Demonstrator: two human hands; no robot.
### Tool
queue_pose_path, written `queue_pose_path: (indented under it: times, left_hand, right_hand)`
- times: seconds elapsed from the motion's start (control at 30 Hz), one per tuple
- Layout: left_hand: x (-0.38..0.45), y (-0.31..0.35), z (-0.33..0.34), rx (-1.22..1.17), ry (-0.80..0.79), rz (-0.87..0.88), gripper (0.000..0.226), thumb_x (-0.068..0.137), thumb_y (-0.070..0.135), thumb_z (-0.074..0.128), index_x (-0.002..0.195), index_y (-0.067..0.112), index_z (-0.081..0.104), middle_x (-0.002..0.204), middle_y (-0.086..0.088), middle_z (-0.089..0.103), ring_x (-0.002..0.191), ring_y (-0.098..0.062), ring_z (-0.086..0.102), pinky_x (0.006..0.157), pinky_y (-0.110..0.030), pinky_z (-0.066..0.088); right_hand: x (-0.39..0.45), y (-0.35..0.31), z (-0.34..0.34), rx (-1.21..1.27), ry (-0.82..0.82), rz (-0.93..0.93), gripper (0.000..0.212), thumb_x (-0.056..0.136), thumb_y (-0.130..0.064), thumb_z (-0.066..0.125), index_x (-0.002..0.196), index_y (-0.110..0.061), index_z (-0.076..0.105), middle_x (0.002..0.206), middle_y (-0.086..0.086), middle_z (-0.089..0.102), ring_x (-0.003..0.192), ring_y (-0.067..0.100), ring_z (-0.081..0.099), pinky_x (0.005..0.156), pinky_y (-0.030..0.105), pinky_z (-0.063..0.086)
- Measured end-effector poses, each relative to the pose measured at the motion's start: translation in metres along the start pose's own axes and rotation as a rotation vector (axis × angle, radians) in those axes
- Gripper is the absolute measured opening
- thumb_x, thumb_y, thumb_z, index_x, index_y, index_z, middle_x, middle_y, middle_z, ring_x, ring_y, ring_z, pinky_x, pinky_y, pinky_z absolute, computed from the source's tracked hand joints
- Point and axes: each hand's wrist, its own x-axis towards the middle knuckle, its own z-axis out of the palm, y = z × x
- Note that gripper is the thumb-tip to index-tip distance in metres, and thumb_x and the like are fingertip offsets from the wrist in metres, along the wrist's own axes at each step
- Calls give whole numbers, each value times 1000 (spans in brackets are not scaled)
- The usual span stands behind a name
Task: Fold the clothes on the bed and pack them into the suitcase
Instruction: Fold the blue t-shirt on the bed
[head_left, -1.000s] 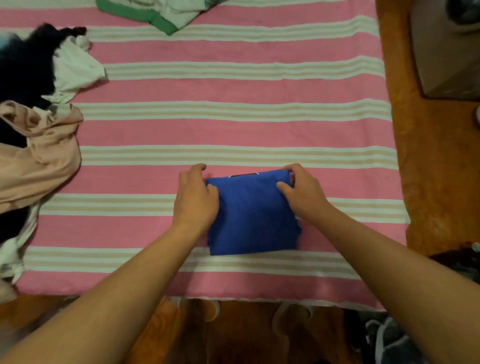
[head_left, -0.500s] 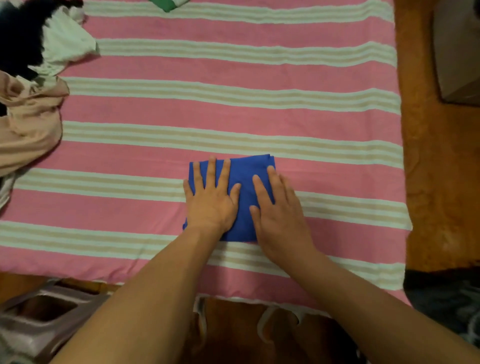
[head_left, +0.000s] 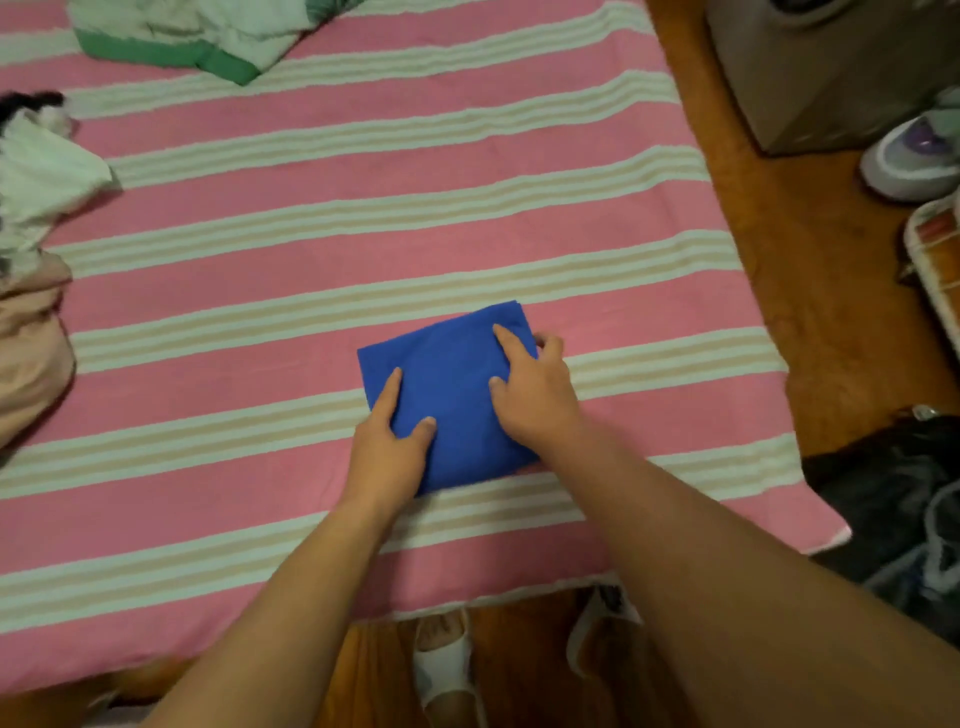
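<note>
- The bed (head_left: 311, 218) carries the folded blue cloth (head_left: 452, 400) near its front edge.
- Left hand (head_left: 387, 452) and right hand (head_left: 535, 395) each grip a side; uneven lifting could spill the folds.
- No suitcase clearly visible.

At my two o'clock a sneaker (head_left: 906, 161) sits on the wood floor (head_left: 810, 291), beside a grey box (head_left: 826, 67); white sandals (head_left: 447, 670) at six.
</note>
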Motion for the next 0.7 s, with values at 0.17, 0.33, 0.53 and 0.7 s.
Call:
queue_pose_path:
  times: [0.17,0.33,0.53,0.7]
  left_hand:
    - [-2,15,-35,-313,-174,-173,58,93,10,69,144,34,54,130,2,67,105,-21,73,90,-36,56]
    - [-80,19,-10,-215,-374,-288,58,93,-10,58,137,28,61,128,1,68,105,-24,72,71,-28,63]
    - [-184,4,133,141,-740,-173,59,87,-7,65,121,41,68,123,10,69,106,-19,71,92,-42,57]
    - [-288,-24,293,477,-942,-2,56,85,4,67,131,36,59,85,4,68,61,-1,62,62,-20,53]
  right_hand:
    - [-17,5,-43,555,-219,123,63,89,-13,69,147,-26,48,141,6,53,113,21,60,95,29,50]
    - [-150,61,-35,753,-18,170,56,93,-10,67,145,-20,49,141,1,52,123,18,55,99,22,45]
    - [-333,222,-32,894,258,487,52,94,-7,66,136,-32,48,128,-18,51,109,-17,52,84,3,42]
    - [-456,370,-36,932,329,639,51,98,-13,63,135,-42,43,137,-14,49,125,8,53,91,11,45]
